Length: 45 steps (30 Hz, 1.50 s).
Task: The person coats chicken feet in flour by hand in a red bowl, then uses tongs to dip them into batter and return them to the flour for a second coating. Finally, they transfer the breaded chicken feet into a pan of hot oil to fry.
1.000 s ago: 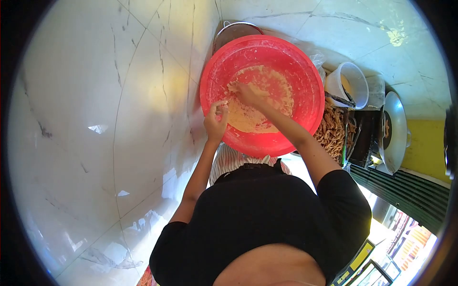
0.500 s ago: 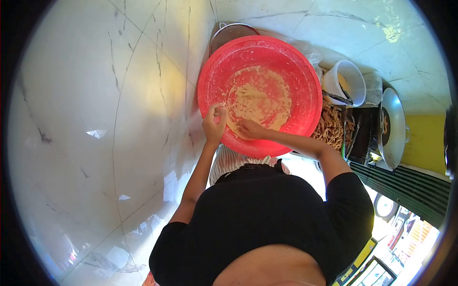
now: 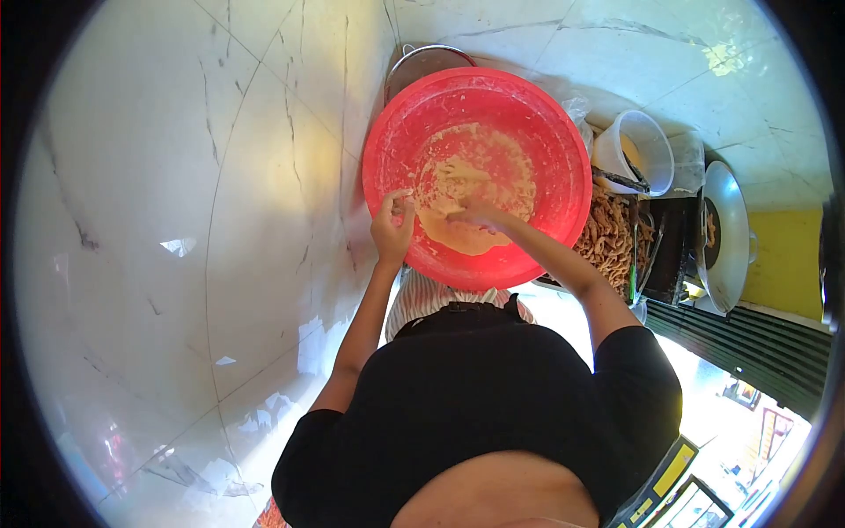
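Observation:
A large red basin [image 3: 561, 114] sits in front of me with crumbly, pale yellow flour mixture [image 3: 471, 236] spread over its bottom. At its near left rim, my left hand [image 3: 393, 231] has its fingers curled over the edge, closed on the basin. My right hand [image 3: 481, 215] is inside the basin, just over the mixture. Its fingers look stretched and apart, somewhat blurred, and nothing shows in them.
Right of the basin lies a heap of brown fried strips [image 3: 609, 231]. Behind it stands a white plastic tub [image 3: 653, 141] with yellowish contents. Farther right is a wide metal pan [image 3: 731, 238]. A tiled wall [image 3: 273, 176] rises close on the left.
My right hand has moved up and slightly right from the near side of the mixture, its fingers loosening. My left hand stays at the rim.

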Each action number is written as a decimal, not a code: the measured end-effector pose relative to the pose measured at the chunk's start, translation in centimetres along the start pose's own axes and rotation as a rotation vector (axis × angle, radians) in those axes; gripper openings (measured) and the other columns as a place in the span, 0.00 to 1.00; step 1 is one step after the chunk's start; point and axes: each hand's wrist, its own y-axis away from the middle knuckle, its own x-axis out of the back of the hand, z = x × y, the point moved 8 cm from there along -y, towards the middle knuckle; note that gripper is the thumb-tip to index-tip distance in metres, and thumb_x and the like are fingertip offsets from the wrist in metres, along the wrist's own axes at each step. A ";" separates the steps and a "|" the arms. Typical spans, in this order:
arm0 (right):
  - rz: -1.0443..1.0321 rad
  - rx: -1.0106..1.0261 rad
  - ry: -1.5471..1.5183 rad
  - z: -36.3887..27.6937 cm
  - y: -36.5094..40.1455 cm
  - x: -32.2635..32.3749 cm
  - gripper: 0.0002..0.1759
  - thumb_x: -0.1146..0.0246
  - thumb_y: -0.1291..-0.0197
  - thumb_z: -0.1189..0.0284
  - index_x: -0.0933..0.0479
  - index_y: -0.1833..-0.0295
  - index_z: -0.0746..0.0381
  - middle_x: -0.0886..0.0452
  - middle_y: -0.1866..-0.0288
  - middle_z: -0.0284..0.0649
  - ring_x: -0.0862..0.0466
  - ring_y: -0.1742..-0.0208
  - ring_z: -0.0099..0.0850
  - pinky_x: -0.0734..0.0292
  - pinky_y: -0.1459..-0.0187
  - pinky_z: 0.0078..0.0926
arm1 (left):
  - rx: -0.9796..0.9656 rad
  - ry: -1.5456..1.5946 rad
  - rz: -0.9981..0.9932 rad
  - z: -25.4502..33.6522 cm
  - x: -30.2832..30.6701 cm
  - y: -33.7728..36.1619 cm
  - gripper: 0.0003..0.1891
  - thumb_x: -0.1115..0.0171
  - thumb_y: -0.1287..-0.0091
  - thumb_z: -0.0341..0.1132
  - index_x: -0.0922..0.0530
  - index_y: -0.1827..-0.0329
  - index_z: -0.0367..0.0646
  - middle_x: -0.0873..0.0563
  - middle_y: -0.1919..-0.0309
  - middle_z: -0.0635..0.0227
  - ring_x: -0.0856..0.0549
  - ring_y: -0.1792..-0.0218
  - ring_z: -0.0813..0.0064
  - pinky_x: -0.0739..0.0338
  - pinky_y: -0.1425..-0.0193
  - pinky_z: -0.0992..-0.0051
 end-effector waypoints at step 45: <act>0.120 0.386 0.075 -5.4 -3.6 2.2 0.17 0.41 0.49 0.72 0.29 0.55 0.71 0.23 0.64 0.44 0.23 0.64 0.31 0.28 0.64 0.27 | -0.021 -0.050 0.003 1.4 0.4 -0.2 0.07 0.43 0.39 0.34 0.23 0.60 0.42 0.19 0.75 0.70 0.19 0.74 0.80 0.26 0.67 0.81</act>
